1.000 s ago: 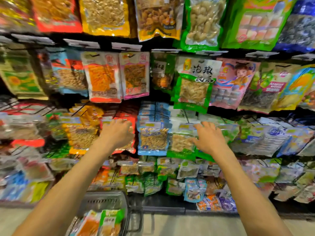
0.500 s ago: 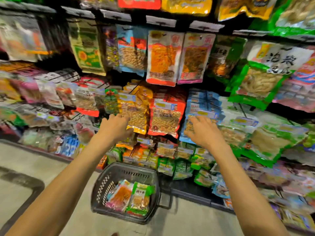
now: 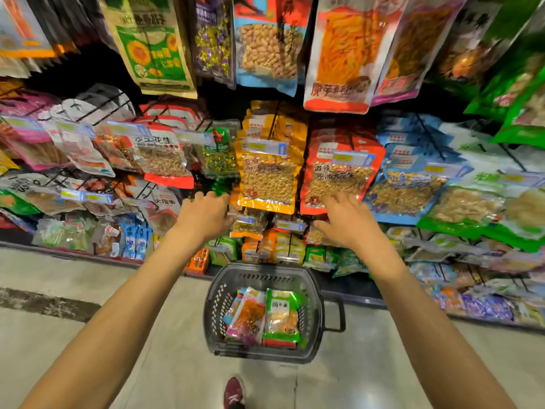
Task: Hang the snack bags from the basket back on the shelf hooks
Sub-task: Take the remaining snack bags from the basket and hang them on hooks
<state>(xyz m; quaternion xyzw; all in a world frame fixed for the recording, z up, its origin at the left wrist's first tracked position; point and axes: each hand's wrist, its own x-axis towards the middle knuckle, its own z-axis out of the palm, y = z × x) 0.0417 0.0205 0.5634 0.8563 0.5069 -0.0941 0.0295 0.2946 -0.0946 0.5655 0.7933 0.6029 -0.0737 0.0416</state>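
Scene: a person faces shelf hooks [image 3: 274, 121] crowded with hanging packets, both bare arms stretched forward.
Basket: a dark plastic basket [image 3: 214, 305] stands on the floor [image 3: 88, 276], directly below the gap between the two arms.
Snack bags: several snack bags [image 3: 281, 317] lie inside the basket, a green-edged one and an orange one uppermost.
Left hand: the left hand [image 3: 206, 216] is above the basket and slightly left of it; its grip is loose and holds nothing, fingers bent beside the lower corner of a yellow peanut bag [image 3: 268, 178].
Right hand: the right hand [image 3: 345, 222] is above the basket and slightly right of it; its grip is wide and empty, fingers spread at the bottom edge of a red peanut bag [image 3: 339, 178]. Whether they touch it is unclear.
Progress: seemingly midway or earlier. Neither hand carries a bag, and every bag in the basket awaits picking up, matching and hanging.
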